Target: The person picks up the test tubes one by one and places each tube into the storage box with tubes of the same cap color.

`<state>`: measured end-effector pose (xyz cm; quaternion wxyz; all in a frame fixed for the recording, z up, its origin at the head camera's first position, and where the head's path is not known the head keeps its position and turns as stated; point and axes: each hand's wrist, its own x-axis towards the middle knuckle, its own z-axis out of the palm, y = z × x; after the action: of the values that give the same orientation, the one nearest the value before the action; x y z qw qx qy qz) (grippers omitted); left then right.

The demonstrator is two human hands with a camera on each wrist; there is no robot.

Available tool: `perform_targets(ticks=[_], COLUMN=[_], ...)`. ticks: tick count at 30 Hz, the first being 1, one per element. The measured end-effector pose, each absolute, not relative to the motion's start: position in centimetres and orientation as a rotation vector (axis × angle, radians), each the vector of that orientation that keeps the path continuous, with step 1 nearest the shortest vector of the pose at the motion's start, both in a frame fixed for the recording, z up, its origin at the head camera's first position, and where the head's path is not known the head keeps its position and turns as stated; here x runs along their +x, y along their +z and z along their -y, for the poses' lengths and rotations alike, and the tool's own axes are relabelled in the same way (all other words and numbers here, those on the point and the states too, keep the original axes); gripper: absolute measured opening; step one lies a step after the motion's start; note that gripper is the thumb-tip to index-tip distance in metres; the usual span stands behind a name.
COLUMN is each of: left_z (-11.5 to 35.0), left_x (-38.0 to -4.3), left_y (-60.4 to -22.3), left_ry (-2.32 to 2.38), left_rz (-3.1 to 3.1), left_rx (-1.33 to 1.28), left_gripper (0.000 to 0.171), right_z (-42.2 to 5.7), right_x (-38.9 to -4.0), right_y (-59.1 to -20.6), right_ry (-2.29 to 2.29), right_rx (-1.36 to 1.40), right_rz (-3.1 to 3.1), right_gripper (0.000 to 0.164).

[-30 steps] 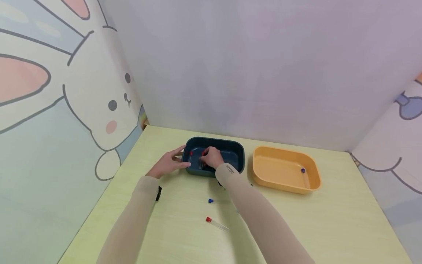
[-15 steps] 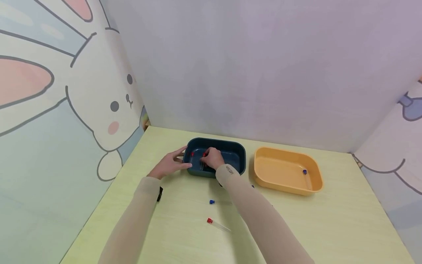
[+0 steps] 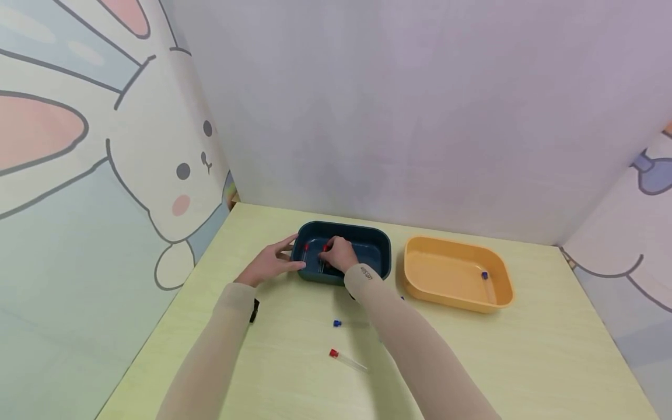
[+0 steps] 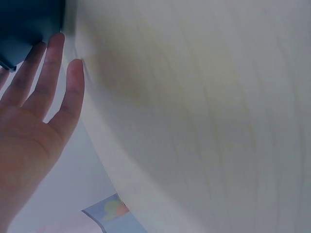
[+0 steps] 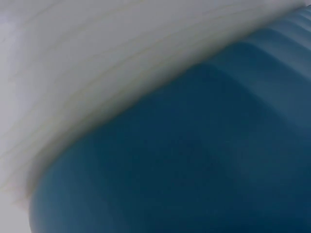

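A dark blue plastic bin [image 3: 374,256] stands near the back of the table. My left hand [image 3: 269,263] rests against its left end, fingers spread and nearly straight; in the left wrist view that hand [image 4: 36,114] has its fingertips at the bin's outer wall [image 4: 30,22]. Reaching down inside the bin, my right hand [image 3: 340,255] pinches a clear test tube [image 3: 322,266] near its red cap. Another red-capped tube [image 3: 306,249] lies to its left in the bin. Only the bin's outside wall [image 5: 184,155] and the tabletop fill the right wrist view.
Right of the dark bin is a yellow bin [image 3: 446,269] holding a blue-capped tube [image 3: 485,277]. On the table in front lie a blue-capped tube [image 3: 338,323] and a red-capped tube [image 3: 336,354]. Another blue cap [image 3: 402,298] peeks out beside my right sleeve. Walls enclose the table.
Both hands keep practically the same place at the dark bin. The head view shifts slightly; the bins and loose tubes stay where they were.
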<state>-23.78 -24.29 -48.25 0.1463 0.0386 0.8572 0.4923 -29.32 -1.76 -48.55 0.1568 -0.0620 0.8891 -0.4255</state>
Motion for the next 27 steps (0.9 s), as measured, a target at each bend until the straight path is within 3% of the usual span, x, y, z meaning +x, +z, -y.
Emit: perform_targets(ticks=[27], left_z=[24.3], left_x=[-24.1], left_y=[-48.5], left_ry=[1.373], left_rz=[-2.496], left_rx=[0.092], left_gripper=[0.091], right_z=[-2.6], right_x=[-28.6], right_y=[-45.8], right_ry=[-1.262], right_rx=[-0.265], right_rz=[-2.518], right_gripper=[0.05])
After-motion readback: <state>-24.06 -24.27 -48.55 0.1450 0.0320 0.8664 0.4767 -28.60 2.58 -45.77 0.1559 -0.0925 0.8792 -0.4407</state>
